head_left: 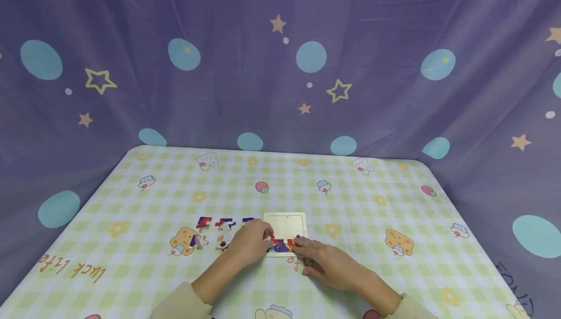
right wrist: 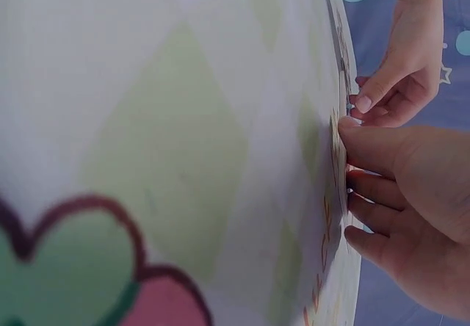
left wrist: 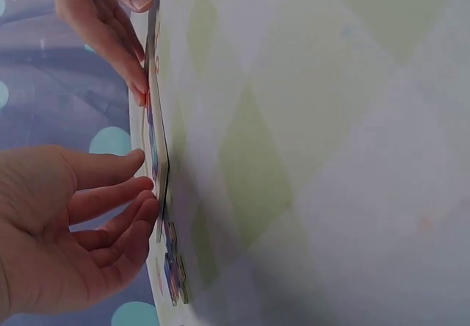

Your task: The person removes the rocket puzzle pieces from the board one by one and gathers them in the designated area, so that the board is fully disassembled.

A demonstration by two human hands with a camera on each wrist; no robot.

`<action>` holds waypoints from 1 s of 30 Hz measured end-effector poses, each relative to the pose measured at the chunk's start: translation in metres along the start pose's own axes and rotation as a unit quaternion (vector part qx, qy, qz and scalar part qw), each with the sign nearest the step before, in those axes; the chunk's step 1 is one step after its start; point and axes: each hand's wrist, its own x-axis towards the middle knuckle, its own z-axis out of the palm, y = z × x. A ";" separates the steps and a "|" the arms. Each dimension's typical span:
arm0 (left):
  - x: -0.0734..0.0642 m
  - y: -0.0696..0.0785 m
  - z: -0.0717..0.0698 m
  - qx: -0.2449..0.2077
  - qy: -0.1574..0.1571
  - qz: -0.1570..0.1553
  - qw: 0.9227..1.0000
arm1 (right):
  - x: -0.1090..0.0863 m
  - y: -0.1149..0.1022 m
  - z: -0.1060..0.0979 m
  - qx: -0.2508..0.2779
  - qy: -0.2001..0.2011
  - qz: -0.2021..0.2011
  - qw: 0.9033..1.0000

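A shallow wooden puzzle tray (head_left: 285,222) lies on the table, with several red, blue and purple jigsaw pieces (head_left: 281,246) along its near side. My left hand (head_left: 250,242) reaches over the tray's left edge. In the left wrist view, thumb and fingertips (left wrist: 147,184) are apart at the pieces, and no piece shows clearly between them. From the other side, my right hand (head_left: 328,263) touches the tray's right edge and the piece there with its fingertips. The right wrist view shows the right hand (right wrist: 418,201) with fingers extended against the tray's side.
Loose jigsaw pieces lie left of the tray, among them a red one (head_left: 204,222), a red and white one (head_left: 225,224) and a purple one (head_left: 199,242). A checked cloth (head_left: 350,202) covers the table. Behind it hangs a purple curtain (head_left: 245,100).
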 end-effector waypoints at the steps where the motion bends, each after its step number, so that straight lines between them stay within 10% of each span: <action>1: 0.000 0.000 0.000 0.000 0.002 -0.003 1.000 | 0.000 0.000 0.000 -0.001 0.000 0.000 1.000; 18: 0.003 0.000 0.002 0.022 0.014 0.021 0.999 | 0.001 -0.004 0.000 -0.014 -0.001 0.015 1.000; 30: 0.009 -0.004 -0.001 -0.060 -0.007 0.002 0.998 | 0.002 -0.006 -0.001 -0.013 -0.004 0.012 1.000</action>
